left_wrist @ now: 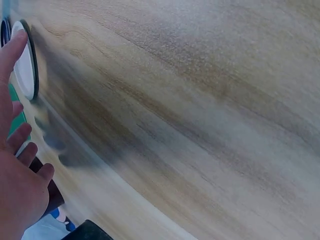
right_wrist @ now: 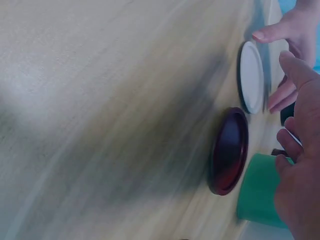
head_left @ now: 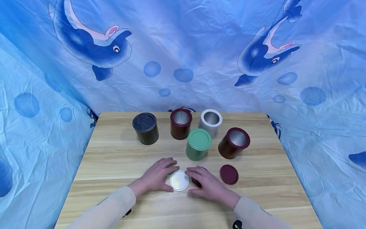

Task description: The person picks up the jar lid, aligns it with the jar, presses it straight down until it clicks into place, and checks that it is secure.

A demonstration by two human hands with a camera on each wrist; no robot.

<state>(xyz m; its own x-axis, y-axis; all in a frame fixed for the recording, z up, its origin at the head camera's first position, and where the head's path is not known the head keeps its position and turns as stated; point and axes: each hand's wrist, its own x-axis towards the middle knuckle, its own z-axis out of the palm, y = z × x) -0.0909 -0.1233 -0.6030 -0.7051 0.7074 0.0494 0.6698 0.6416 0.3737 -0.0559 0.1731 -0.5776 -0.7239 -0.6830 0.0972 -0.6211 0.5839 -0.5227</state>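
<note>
A white lid (head_left: pixel 179 180) (right_wrist: pixel 251 76) lies flat near the table's front edge. My left hand (head_left: pixel 172 177) (left_wrist: pixel 19 82) pinches its rim, thumb on the near side and fingers on the far side. Just to its right lies a dark red lid (head_left: pixel 196 182) (right_wrist: pixel 229 150). My right hand (head_left: pixel 189 182) (right_wrist: pixel 292 100) hovers over that lid with relaxed, spread fingers that do not grip it. Behind both hands stands a green tin (head_left: pixel 198 143) (right_wrist: pixel 257 195) with its lid on.
A second dark red lid (head_left: pixel 229 174) lies to the right. At the back stand a lidded black tin (head_left: pixel 145 128), an open dark red tin (head_left: pixel 181 123), an open white tin (head_left: pixel 211 121) and another open dark red tin (head_left: pixel 234 142). Blue dolphin cloth surrounds the wooden table (head_left: pixel 114 159).
</note>
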